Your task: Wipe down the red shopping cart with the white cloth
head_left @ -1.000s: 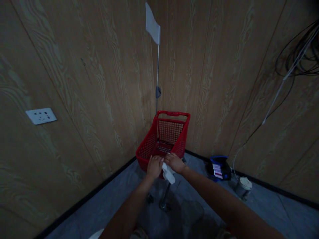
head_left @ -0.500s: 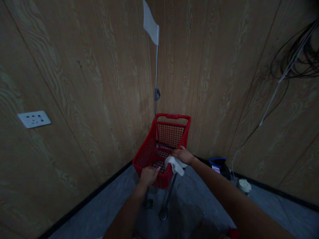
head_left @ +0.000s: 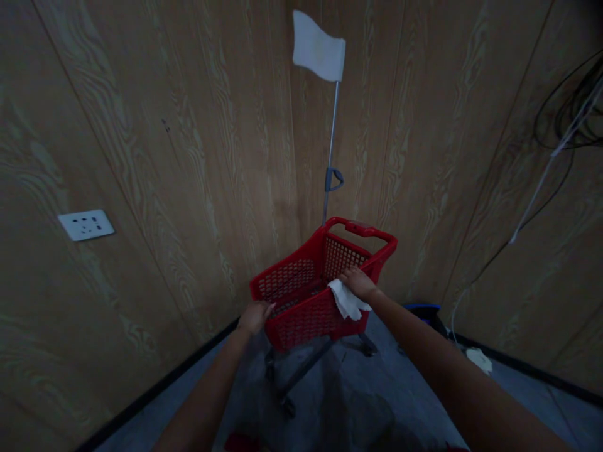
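Note:
A small red shopping cart (head_left: 301, 323) stands turned at an angle in front of me, its handle towards the far right. My left hand (head_left: 255, 317) is closed over the rim at the cart's near left end. On the long near side rim, my right hand (head_left: 358, 284) presses a white cloth (head_left: 347, 302), which drapes down over the outside of the basket. A thin pole with a white flag (head_left: 319, 49) and a grey loop grip (head_left: 334, 180) rises from the cart's far side.
Wood-grain walls meet in a corner behind the cart. A white socket plate (head_left: 86, 225) is on the left wall. Black cables (head_left: 581, 116) hang at the right. A dark item with a blue edge (head_left: 426, 309) and a pale round object (head_left: 479, 360) sit along the right wall.
The cart has turned, its handle and flag swinging to the right, so the long side now faces me. My left hand moved left with the rim; my right hand and cloth shifted right.

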Motion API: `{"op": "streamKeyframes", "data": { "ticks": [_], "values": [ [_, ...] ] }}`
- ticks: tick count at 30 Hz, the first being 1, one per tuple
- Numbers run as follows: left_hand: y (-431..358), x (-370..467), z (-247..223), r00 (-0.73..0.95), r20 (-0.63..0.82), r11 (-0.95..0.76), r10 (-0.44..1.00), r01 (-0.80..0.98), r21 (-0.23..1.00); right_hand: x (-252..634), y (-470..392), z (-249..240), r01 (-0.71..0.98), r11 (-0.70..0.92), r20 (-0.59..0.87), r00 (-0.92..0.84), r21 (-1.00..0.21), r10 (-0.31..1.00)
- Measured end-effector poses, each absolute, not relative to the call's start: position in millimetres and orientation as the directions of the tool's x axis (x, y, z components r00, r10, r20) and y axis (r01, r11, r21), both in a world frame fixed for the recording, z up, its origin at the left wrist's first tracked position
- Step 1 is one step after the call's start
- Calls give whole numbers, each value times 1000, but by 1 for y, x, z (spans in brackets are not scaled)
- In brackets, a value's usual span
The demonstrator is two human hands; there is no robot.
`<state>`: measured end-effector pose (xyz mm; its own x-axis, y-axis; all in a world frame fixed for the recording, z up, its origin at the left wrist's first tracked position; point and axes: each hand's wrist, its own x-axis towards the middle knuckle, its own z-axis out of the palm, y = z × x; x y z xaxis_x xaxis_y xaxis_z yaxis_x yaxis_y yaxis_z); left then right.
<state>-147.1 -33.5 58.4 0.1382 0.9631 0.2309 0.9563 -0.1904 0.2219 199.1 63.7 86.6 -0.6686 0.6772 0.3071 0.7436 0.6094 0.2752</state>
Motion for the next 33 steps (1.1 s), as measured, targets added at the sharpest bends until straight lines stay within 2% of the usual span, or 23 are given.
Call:
{"op": "streamKeyframes", "data": {
  "ticks": [2,7,11,17,24,29,33],
  "values": [
    [-34,-113,59,136,232,-181,963,966,184,181,52,82,757,586,328,-653,288,683],
    [-35,-39,50,-45,442,15,896,997,72,118,18,63,713,648,364,-698,267,617],
    [-29,-46,43,22,413,-31,910,999,14,102,9,62,729,630,356,-683,268,638],
    [-13,-80,40,89,385,-70,918,996,-63,170,13,93,733,588,307,-679,343,667],
    [1,-93,42,117,350,-79,929,989,-122,253,-1,127,680,596,325,-730,427,601],
    [9,-107,52,76,303,-50,950,995,-92,324,-4,151,734,604,392,-677,311,623],
    [22,-101,66,-127,195,140,973,989,-53,353,-4,164,721,661,399,-679,207,616]
  ]
}}
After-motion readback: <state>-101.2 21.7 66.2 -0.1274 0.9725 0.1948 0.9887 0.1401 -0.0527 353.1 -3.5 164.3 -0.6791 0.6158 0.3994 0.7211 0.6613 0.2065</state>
